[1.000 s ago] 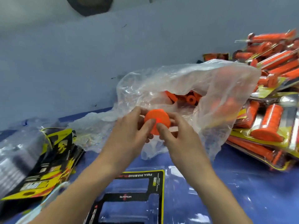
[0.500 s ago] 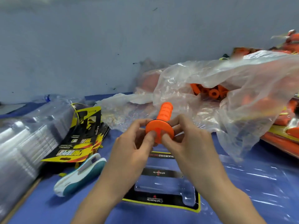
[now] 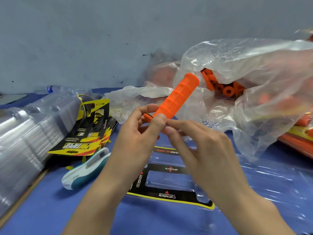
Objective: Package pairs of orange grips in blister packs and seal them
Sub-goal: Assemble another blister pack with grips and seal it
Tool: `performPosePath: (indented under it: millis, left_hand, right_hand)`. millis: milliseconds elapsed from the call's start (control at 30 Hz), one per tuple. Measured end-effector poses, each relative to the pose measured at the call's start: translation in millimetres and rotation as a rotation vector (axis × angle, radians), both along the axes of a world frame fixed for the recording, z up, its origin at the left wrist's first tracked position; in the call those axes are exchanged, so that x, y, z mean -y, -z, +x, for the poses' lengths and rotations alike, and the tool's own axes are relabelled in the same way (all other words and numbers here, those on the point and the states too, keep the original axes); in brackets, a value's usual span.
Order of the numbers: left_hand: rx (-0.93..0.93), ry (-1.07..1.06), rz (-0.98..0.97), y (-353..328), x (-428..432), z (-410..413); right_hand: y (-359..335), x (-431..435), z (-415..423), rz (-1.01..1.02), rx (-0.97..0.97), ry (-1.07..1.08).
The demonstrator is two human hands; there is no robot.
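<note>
The orange grip is pinched at its flange by the left hand. The right hand is set against it, hold unclear.

The plastic bag lies behind the blister pack, cards left.

Table: blue top, met a grey wall | left: stack of clear blisters, yellow-black cards just beside it | near cards: teal-white tool | front centre: open blister lay flat | right: bag of loose grips | far right: filled packs
</note>
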State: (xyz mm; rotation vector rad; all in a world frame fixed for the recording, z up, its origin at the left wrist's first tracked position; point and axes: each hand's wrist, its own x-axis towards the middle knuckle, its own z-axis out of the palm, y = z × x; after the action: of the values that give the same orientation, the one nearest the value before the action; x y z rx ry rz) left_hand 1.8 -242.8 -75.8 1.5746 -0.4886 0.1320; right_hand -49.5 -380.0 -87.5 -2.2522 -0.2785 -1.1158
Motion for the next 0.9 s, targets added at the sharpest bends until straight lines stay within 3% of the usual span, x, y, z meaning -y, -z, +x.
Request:
performPosePath:
  millis: [167,267,400,667,900]
  left_hand:
    - [0.068,0.025,0.144,-3,-9,0]
    - [0.082,0.071,0.203,-5,-10,0]
    - [0.098,0.033,0.162,-4,-10,5]
    - [-0.163,-0.01,-0.115,15,-1,18]
    - [-0.186,-0.169,0.056,22,-6,25]
  right_hand:
    - [-2,32,5,0.423,-0.087,-0.006]
    - [-7,41,5,0.534,-0.167,-0.209]
    - [-16,50,1,0.521,-0.199,-0.377]
    - [-8,48,0,0.477,-0.296,-0.352]
    - [-1,32,3,0.298,-0.234,-0.206]
